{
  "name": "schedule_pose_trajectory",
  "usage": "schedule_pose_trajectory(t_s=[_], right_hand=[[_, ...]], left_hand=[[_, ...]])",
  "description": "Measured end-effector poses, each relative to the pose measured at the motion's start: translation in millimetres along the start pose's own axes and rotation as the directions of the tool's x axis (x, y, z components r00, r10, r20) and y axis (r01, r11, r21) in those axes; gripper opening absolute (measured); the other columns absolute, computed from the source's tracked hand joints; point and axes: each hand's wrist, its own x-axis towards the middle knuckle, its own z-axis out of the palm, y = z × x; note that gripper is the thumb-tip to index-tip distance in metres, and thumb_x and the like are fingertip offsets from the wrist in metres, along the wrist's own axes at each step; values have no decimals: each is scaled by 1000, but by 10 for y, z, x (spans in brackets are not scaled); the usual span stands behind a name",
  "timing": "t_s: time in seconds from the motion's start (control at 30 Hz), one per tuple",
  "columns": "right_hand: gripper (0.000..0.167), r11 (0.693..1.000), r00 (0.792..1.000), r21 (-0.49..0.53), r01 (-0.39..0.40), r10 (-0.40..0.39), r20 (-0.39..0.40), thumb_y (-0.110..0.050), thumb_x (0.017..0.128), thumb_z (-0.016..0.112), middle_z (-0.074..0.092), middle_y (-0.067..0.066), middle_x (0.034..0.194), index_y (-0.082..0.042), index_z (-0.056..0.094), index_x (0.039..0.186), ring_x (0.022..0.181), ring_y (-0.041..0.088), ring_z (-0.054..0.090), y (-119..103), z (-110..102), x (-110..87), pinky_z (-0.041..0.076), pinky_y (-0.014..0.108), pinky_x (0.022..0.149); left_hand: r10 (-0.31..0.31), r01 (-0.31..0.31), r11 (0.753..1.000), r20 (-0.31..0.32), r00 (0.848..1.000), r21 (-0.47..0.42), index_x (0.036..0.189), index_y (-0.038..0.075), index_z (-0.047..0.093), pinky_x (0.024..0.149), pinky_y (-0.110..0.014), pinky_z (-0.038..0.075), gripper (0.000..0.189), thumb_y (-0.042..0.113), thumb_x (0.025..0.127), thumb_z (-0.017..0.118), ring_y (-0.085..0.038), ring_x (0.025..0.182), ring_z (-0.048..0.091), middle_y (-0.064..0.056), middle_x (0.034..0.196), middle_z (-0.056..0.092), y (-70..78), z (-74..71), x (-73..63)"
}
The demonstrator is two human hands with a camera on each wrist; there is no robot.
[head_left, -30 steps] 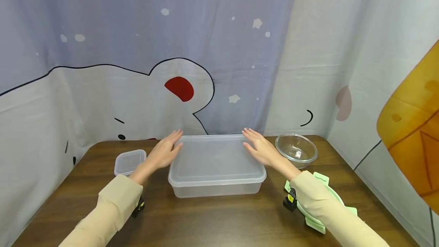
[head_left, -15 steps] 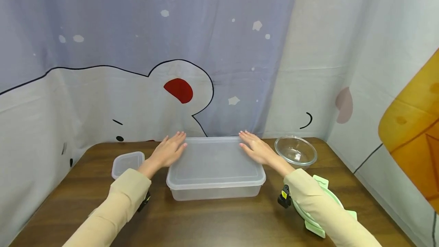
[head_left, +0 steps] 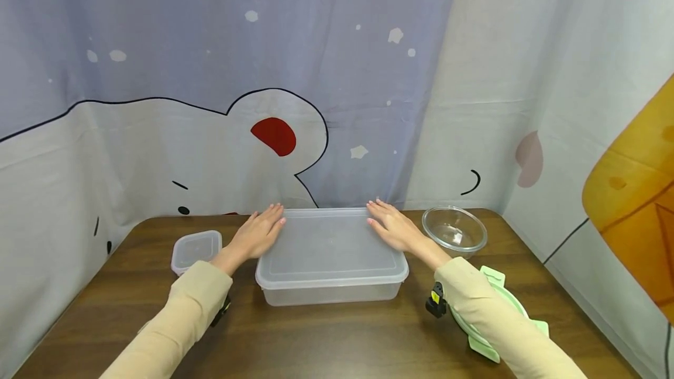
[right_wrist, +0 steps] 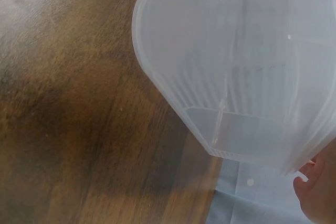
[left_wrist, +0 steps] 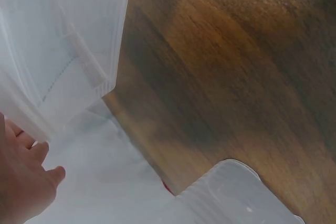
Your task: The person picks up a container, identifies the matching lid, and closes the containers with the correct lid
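Note:
A large rectangular translucent plastic container [head_left: 330, 296] stands mid-table with its frosted lid [head_left: 332, 244] on top. My left hand [head_left: 255, 234] lies over the lid's left edge, fingers straight and pointing away from me. Over the right edge rests my right hand [head_left: 395, 228], its fingers straight too. The container's side fills much of the left wrist view, where the left hand [left_wrist: 26, 179] is at the lid's rim. In the right wrist view the right hand [right_wrist: 319, 188] shows only partly, beside the rim.
Left of the big container sits a small lidded plastic box [head_left: 196, 251]. A round glass bowl [head_left: 455, 248] is at the back right. Nearer me, a green clip lid [head_left: 494, 277] lies partly under the right sleeve. A printed curtain [head_left: 347, 86] hangs behind the table [head_left: 337, 344].
Both hands have moved inward from beside the container onto the lid's edges. Over the last half second they have hardly moved.

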Motion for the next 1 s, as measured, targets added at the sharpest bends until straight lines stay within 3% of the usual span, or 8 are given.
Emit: schedule_pose_trajectory(t_s=[0.43,1.0], right_hand=[[50,1000,1000,14,-7,7,16,-29,103,39,40,18,150,3,43,141,143,34,30,-30,-21,-9,24,47,119],[50,1000,1000,7,-20,20,15,-30,103,39,39,17,150,3,43,141,143,34,30,-25,9,-9,24,47,119]], left_hand=[[17,-17,1000,-41,999,0,143,-7,36,116,-54,25,51,26,105,32,-38,143,29,-23,151,33,-18,47,-3],[-7,6,999,-21,1000,-31,145,-6,33,118,-49,24,53,29,105,30,-37,144,26,-22,153,30,-15,69,-14]])
